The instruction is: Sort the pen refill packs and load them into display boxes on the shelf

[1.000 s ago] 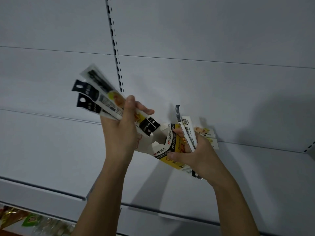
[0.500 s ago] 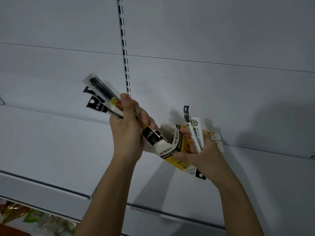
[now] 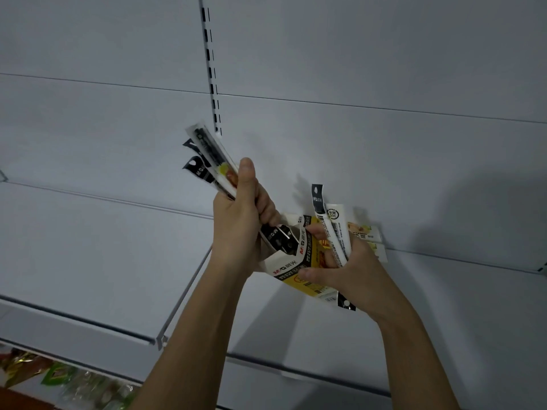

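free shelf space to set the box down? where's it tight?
Bare shelf right of the right hand, and left of the left hand up to the slotted upright. Crowded: between the hands around the display box, and by the packs behind.

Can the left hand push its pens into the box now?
Probably yes. The left hand holds its packs with their lower ends already at the box opening, and nothing blocks it.

refill packs (image 3: 213,161) left, display box (image 3: 299,258) right
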Tool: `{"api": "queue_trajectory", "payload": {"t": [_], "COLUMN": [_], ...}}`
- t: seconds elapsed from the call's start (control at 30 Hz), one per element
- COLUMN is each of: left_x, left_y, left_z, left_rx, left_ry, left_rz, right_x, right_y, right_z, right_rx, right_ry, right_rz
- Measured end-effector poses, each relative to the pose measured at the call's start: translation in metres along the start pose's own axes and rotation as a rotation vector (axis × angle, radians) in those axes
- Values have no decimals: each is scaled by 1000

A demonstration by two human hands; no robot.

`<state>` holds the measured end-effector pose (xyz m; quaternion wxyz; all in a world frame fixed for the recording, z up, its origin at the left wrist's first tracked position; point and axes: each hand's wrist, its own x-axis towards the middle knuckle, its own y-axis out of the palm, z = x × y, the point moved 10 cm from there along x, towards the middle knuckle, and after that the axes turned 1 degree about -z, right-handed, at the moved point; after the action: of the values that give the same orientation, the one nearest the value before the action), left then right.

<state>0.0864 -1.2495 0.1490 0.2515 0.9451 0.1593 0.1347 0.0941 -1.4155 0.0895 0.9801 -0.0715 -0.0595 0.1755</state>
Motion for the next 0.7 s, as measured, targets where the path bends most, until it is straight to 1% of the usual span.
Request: {"api": "queue_trajectory", "payload": {"t": [0.03, 0.13, 0.17, 0.2, 0.27, 0.33, 0.37, 0.43, 0.47, 0.53, 0.57, 0.63, 0.7], "left_x": [-2, -10, -12, -15, -21, -25, -26, -25, -22, -18, -17, -18, -20], "left_y": [1, 10, 14, 20, 31, 32, 30, 24, 19, 8, 3, 1, 7], "left_z": [-1, -7, -4, -2, 7, 15, 14, 3, -6, -31, -41, -52, -49], "left_rx": [48, 458, 542, 581, 629, 613, 567, 446, 390, 350, 370, 447, 576], "left_ry": [40, 202, 229, 243, 211, 150, 130, 142, 181, 344, 426, 528, 544], "left_rz": [11, 72, 113, 181, 351, 446, 456, 419, 375, 261, 216, 171, 178], "right_x": [0, -1, -1, -1, -3, -4, -5, -5, -4, -2, -2, -1, 0], "right_y": [-1, -1, 0, 0, -3, -5, -5, -6, -7, -9, -10, -11, -10], "right_z": [0, 1, 1, 0, -1, 0, 1, 0, -1, -3, -3, -5, -6], "right_rx": [2, -18, -12, 1, 27, 29, 23, 37, 58, 85, 89, 89, 78], "right_ry": [-1, -3, -5, -5, 0, -4, -6, 0, 5, 11, 13, 17, 15], "right_rz": [-5, -3, 3, 6, 1, 2, 8, 9, 7, -3, -10, -15, -14]}}
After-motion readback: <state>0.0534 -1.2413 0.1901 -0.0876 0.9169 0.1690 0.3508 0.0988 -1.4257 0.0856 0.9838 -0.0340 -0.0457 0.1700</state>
